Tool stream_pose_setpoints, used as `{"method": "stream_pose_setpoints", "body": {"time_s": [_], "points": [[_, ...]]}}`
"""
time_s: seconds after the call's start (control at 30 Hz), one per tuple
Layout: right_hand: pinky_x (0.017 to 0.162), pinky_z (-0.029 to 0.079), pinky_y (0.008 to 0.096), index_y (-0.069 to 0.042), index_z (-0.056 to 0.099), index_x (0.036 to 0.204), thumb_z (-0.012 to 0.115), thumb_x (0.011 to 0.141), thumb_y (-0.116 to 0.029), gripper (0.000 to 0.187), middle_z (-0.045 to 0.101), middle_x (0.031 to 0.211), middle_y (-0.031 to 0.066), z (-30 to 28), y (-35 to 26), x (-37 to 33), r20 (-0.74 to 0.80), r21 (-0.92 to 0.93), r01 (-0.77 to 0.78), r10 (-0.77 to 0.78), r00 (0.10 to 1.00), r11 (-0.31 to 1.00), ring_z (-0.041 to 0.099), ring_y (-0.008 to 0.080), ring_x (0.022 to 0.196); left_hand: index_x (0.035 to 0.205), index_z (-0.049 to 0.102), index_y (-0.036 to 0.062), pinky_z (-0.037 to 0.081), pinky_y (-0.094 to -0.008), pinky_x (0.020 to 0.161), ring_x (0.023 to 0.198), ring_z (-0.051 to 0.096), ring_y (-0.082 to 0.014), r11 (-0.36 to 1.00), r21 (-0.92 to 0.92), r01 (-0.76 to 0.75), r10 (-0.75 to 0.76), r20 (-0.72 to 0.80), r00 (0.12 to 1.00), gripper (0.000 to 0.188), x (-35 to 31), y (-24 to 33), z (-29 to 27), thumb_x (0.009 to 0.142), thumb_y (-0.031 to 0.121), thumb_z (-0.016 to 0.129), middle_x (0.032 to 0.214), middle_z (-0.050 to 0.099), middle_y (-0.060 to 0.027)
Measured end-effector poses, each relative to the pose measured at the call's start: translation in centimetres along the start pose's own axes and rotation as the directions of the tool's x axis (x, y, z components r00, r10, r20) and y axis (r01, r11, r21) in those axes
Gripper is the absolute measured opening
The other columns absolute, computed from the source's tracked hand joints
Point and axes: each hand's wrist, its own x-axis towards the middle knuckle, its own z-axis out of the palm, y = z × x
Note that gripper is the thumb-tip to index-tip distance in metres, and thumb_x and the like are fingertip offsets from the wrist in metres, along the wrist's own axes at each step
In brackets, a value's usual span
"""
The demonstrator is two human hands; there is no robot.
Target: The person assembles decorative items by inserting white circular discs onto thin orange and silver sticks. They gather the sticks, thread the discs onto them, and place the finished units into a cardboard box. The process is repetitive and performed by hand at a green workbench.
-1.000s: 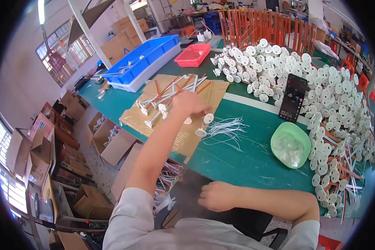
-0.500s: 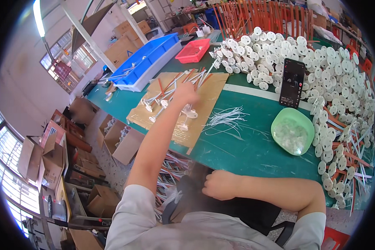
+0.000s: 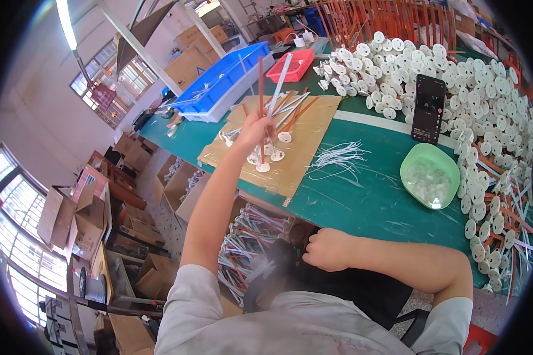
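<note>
The left hand (image 3: 256, 127) gripped a rod (image 3: 260, 112) upright on cardboard (image 3: 302, 148); the right hand (image 3: 328, 248) rested fisted at six o'clock; heaps of white discs (image 3: 491, 89) remained at two o'clock.

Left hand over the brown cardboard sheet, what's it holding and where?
The left hand grips an orange rod with a white round base near its lower part, upright. The right hand is fisted; contents unclear.

The left hand (image 3: 256, 129) is stretched out over a sheet of brown cardboard (image 3: 305, 148) on the green table (image 3: 361, 201), gripping a bundle of orange and white rods (image 3: 265, 89) that stand upright, their white round bases (image 3: 265, 160) near the cardboard. The right hand (image 3: 328, 248) rests as a fist close to the body. A loose bunch of white wires (image 3: 337, 157) lies beside the cardboard, a green bowl (image 3: 430, 176) and a black phone (image 3: 428, 108) farther right
</note>
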Motion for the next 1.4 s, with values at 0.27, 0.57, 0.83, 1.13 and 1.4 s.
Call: {"method": "stream_pose_setpoints", "body": {"time_s": [0.27,0.57,0.83,1.13,1.4], "points": [[0.068,0.053,0.0405,-0.008,0.066,0.080,0.061,0.075,-0.013,0.009,0.068,0.079,0.0106,0.1,0.3,-0.1,-0.029,0.043,0.005,-0.004,1.000,0.999,0.066,0.0288,0.083,0.084,0.067,0.0017,0.052,-0.0364,0.068,0.072,0.066,-0.0283,0.548,0.834,-0.059,0.243,-0.091,0.966,0.024,4.4,1.0,0.9,0.075,0.024,0.065,0.079,0.067,-0.0173],[0.069,0.053,0.0410,-0.006,0.066,0.081,0.059,0.076,-0.013,0.010,0.068,0.079,0.0121,0.3,0.7,-0.1,-0.089,0.086,0.054,-0.046,0.995,0.995,0.066,0.0301,0.081,0.091,0.071,-0.0009,0.054,-0.0400,0.076,0.083,0.068,-0.0322,0.162,0.987,-0.001,-0.040,0.008,0.999,0.043,7.2,-1.2,3.4,0.063,0.032,0.073,0.088,0.069,-0.0210],[0.070,0.053,0.0396,-0.007,0.068,0.079,0.062,0.075,-0.012,0.008,0.069,0.082,0.0108,0.2,0.3,0.0,-0.011,0.066,0.014,-0.014,1.000,0.998,0.067,0.0297,0.083,0.084,0.070,-0.0038,0.053,-0.0390,0.076,0.084,0.068,-0.0326,0.127,0.991,-0.038,-0.125,0.054,0.991,0.043,8.3,-0.2,0.5,0.063,0.034,0.074,0.088,0.069,-0.0213],[0.068,0.053,0.0398,-0.008,0.068,0.079,0.062,0.075,-0.012,0.008,0.069,0.080,0.0114,0.5,0.5,0.0,-0.013,0.051,0.014,-0.014,1.000,0.999,0.067,0.0294,0.080,0.089,0.071,-0.0022,0.052,-0.0405,0.081,0.091,0.067,-0.0331,0.151,0.988,-0.012,-0.236,0.048,0.971,0.041,7.1,0.4,1.0,0.070,0.034,0.066,0.094,0.069,-0.0213],[0.070,0.050,0.0377,-0.005,0.064,0.086,0.074,0.074,-0.027,0.027,0.064,0.081,0.0123,-5.4,3.2,0.4,-0.752,0.611,-0.038,0.595,0.285,0.791,0.064,0.0281,0.085,0.085,0.069,-0.0023,0.048,-0.0425,0.063,0.069,0.065,-0.0354,0.449,0.885,-0.118,0.218,0.020,0.976,0.035,-0.3,7.4,1.6,0.083,0.031,0.059,0.072,0.064,-0.0236]]}}
